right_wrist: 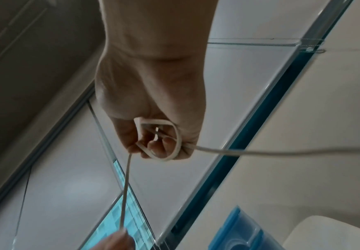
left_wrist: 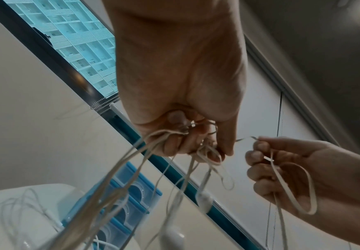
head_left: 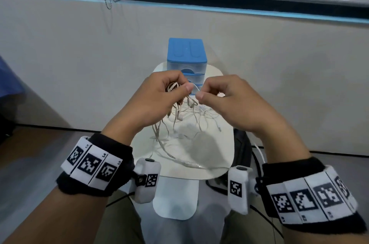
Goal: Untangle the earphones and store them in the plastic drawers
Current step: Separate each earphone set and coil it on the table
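Both hands up over the middle of the counter (head_left: 217, 156), working the earphones (head_left: 179, 116).

Left hand (head_left: 157, 100) is fisted round the main knot of cords, fingers curled tight. I read that as an anchor, so the bundle doesn't shift while one strand gets drawn out. The rest of the cords hang from it and pool on the counter toward the near edge.

Right hand (head_left: 229, 100) pinches a single flat white cord (head_left: 196, 89) between thumb and fingers, with a slack loop of it coiled in the palm (right_wrist: 159, 140). The short span between the hands looks lightly taut, so I'd say I'm feeding one strand free of the tangle.

Drawers (head_left: 186, 58) sit at the far edge of the counter, blue top, all drawers appear closed. Nothing stored yet as far as I can see; untangling step, early on.

Risk: pulling harder likely cinches the knot.
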Action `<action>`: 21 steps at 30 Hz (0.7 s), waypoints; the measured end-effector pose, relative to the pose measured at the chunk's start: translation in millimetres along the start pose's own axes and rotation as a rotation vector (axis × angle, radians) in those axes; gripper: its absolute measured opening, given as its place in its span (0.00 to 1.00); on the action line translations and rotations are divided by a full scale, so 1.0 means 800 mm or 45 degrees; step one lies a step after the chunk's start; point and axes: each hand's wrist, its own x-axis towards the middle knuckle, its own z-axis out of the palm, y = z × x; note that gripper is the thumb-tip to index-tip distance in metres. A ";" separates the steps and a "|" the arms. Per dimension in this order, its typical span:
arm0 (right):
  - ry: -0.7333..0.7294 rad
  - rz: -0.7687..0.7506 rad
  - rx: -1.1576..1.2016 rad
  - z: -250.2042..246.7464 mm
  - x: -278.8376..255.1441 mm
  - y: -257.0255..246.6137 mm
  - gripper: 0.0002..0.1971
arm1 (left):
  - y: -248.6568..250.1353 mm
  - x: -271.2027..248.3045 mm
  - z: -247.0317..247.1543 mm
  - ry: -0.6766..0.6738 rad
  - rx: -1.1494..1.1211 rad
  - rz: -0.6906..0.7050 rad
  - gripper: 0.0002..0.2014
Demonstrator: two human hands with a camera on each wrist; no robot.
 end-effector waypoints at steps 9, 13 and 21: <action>0.571 -0.069 0.835 -0.038 -0.005 -0.013 0.14 | -0.002 -0.015 -0.007 -0.140 -0.074 -0.022 0.09; 0.944 0.057 0.719 -0.050 -0.019 0.017 0.11 | -0.001 -0.019 -0.011 -0.136 -0.075 -0.086 0.05; 0.560 0.595 0.089 -0.029 -0.063 0.105 0.19 | 0.012 -0.013 -0.019 -0.036 -0.323 -0.062 0.06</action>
